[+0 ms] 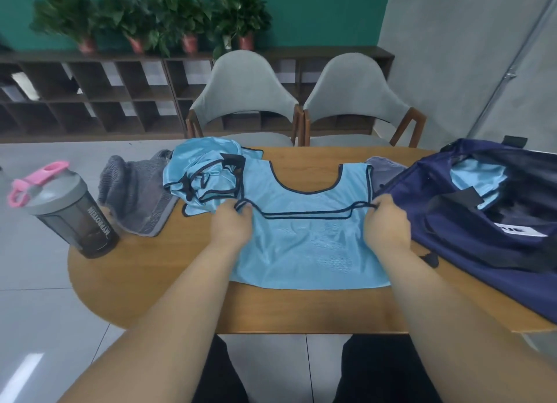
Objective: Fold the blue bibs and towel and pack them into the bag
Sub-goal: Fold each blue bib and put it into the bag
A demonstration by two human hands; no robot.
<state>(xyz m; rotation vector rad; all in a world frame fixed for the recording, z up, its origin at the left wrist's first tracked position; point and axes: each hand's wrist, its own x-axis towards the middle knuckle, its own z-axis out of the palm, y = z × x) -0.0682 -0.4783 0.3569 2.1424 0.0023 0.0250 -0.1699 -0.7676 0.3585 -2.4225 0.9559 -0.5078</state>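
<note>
Bib mid-fold, both hands on the hem.
L hand (232,226) & R hand (387,226) each pinched a corner of the dark-trimmed hem, fingers curled round it. The bib (307,252) lay flat centre-table (156,270), held edge running left-right btwn the hands, neckline just beyond the fingers. Open bag (464,240) sat just beside the R hand, so that hand was nearer. Next fold prob. goes sideways. Bib pile (202,173) & towel (135,197) lay at left.

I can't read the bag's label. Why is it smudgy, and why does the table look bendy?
In the head view the white label on the navy bag is blurred near the frame's edge; the same view's wide-angle lens bows the wooden table; the plants at the back look soft too.
</note>
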